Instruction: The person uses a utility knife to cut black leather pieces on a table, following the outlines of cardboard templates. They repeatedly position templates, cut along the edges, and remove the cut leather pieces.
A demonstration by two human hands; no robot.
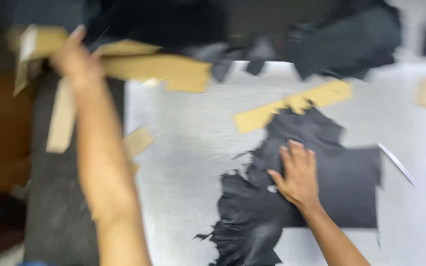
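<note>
- The right hand (298, 175) lies flat, fingers spread and palm down, on a black leather piece (301, 197); its grip is open and closes on nothing, only pressing the sheet.
- The left hand (75, 56) is stretched up to the far left corner among tan cardboard templates (159, 66); motion blur hides the fingers, so I cannot tell whether that grip has hold of one.
- The black leather piece spreads over the middle right of the pale grey bench (188, 157), squared off along its right side and ragged, with torn tips, at its lower left.
- A tan cardboard strip (292, 106) lies slantwise at the far edge of the leather, touching it.
- A smaller tan cardboard scrap (138, 141) sits near the left forearm at the bench's left edge.
- A heap of dark material (321, 34) lies along the far side of the bench.
- A thin white strip (398, 165) lies just right of the leather.
- Open bench surface lies between the two arms; left of the bench edge runs a dark grey band (55, 207).
</note>
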